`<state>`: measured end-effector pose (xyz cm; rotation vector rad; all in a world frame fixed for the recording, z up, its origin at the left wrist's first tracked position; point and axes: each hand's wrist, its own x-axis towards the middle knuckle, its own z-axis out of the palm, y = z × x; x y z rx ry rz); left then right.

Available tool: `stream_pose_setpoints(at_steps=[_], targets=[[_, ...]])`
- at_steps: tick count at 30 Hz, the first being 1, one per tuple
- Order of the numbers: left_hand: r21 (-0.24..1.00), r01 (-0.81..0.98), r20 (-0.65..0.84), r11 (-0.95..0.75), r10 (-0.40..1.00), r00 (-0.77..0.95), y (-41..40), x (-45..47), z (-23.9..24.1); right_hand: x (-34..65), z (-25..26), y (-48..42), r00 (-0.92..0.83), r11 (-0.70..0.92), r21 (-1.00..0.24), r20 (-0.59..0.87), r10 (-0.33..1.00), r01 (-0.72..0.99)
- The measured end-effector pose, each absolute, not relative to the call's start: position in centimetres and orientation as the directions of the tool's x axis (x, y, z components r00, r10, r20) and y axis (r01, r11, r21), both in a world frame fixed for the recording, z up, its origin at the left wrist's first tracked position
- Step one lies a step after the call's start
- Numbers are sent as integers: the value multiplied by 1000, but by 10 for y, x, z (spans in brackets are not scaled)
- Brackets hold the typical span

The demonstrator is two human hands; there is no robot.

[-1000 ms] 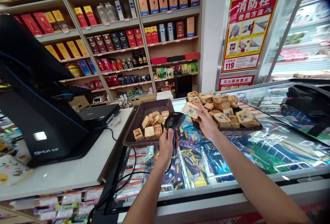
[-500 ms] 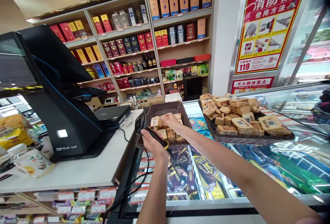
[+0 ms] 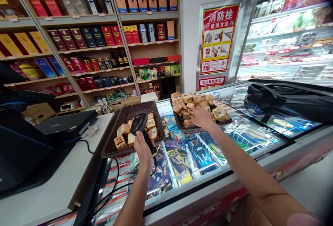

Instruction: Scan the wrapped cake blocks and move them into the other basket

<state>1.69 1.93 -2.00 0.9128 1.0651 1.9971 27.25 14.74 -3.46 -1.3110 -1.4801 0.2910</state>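
Observation:
My left hand (image 3: 142,147) is wrapped round the handle of a black barcode scanner (image 3: 139,123), held up in front of the left wicker basket (image 3: 122,116), which holds a few tan wrapped packets (image 3: 123,129). My right hand (image 3: 201,116) reaches into the right wicker basket (image 3: 182,126), its fingers curled down among a heap of tan barcoded packets (image 3: 194,100). Whether those fingers grip one packet is hidden. Both baskets rest on the glass lid of a chest freezer (image 3: 234,129).
A black till screen (image 3: 23,139) and a flat black device (image 3: 66,123) stand on the white counter (image 3: 52,188) at the left. The scanner's cable (image 3: 114,184) hangs down the counter side. A black bag (image 3: 286,99) lies on the freezer at right. Shelves of boxed goods (image 3: 104,35) fill the back wall.
My right hand left the left basket and swung over to the heap in the right basket. The scanner stayed in my left hand. The view turned right.

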Motion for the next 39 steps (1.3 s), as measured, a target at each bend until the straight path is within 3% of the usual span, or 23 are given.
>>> stream_pose_setpoints(at_steps=[4,8,13,16,20,29,39], targets=[[885,-236,258,-400,846,-466,16,21,-23,312,-45,157,371,170,-815,425,826,554],[891,-236,260,-389,861,-438,16,20,-22,307,-47,151,405,112,-800,413,816,589],[902,-248,234,-354,882,-409,17,19,-20,262,-31,137,216,356,-682,603,768,639],[923,-267,188,-276,931,-312,15,19,-19,235,-34,128,79,553,-585,726,684,593],[952,-226,169,-208,969,-180,13,21,-22,225,-54,125,36,695,-507,820,572,509],[969,-46,243,-243,970,0,16,24,-37,231,-67,130,-33,692,-301,905,425,657],[981,-30,195,-194,980,45,10,24,-35,226,-66,124,-65,698,-291,898,435,655]])
